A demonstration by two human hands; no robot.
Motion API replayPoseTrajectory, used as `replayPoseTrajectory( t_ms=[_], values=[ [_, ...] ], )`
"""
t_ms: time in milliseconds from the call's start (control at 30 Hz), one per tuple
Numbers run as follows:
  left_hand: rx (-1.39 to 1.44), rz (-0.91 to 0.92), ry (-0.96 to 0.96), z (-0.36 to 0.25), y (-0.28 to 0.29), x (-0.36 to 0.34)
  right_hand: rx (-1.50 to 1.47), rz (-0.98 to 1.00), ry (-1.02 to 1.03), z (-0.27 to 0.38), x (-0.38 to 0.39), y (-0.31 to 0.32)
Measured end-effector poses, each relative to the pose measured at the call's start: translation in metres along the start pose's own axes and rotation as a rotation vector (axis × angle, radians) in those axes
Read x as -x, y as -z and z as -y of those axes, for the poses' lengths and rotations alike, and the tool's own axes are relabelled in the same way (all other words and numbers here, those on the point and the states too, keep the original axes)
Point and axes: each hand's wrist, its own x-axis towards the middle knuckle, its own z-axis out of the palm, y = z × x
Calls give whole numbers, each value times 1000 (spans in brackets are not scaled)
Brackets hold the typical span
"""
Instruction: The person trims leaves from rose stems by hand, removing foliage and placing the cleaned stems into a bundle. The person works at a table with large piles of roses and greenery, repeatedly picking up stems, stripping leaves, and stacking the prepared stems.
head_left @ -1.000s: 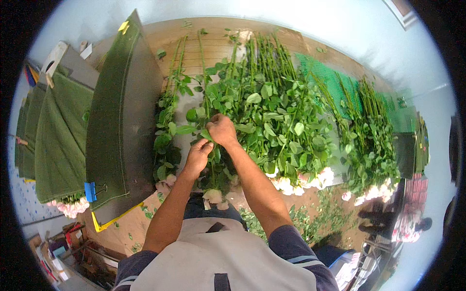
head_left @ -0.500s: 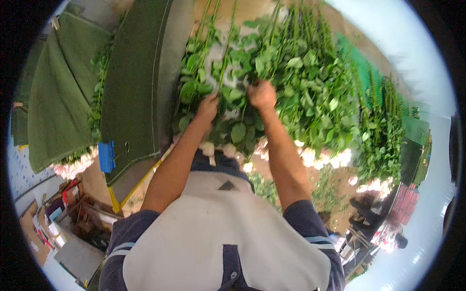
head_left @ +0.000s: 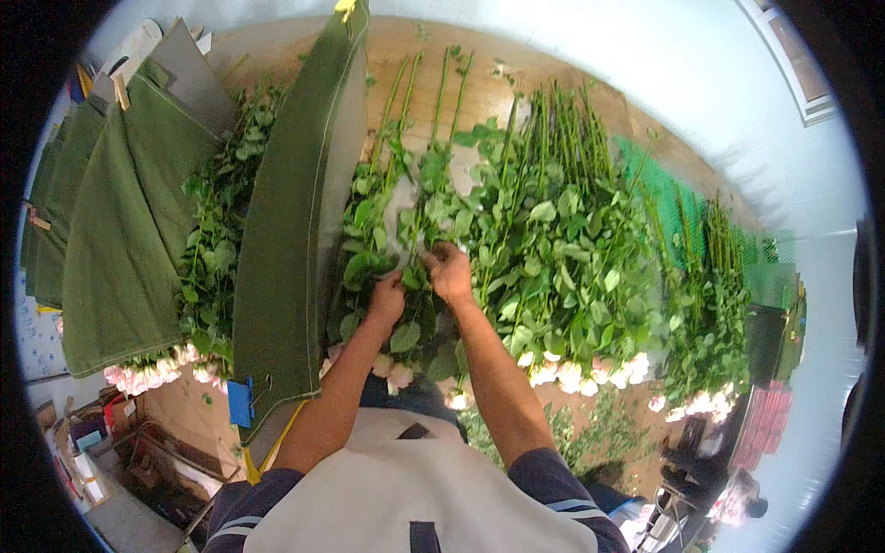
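Observation:
Long-stemmed pale pink roses (head_left: 401, 376) lie on the table with leafy stems pointing away from me and blooms hanging toward my body. My left hand (head_left: 387, 300) is closed at the leaves near the bloom end, apparently round a rose stem; leaves partly cover its fingertips. Just right of it and slightly farther off, my right hand (head_left: 449, 274) has its fingers curled in a pinch among the leaves. What those fingers hold is hidden. A thicker bunch of the same roses (head_left: 572, 249) lies to the right of my hands.
A green cloth flap (head_left: 286, 230) stands close on my left, with a blue clip (head_left: 241, 403) at its lower corner. Beyond it are more covered roses (head_left: 207, 249). Green netting (head_left: 678, 217) and another rose bunch (head_left: 705, 304) lie far right. Cut leaves (head_left: 590, 433) litter the floor.
My right hand has come left, close beside my left hand. The view has shifted, showing more of the table's far edge and the wall.

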Motion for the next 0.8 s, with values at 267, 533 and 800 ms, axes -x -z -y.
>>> replayPoseTrajectory(
  t_ms=[267,533,800],
  values=[
    [167,81,-178,-6,7,13,-216,121,-100,1,-8,-5],
    [220,35,-101,-17,-3,30,273,-174,50,24,25,46],
    [192,-4,-77,3,-1,11,791,16,-170,18,19,85]
  ],
)
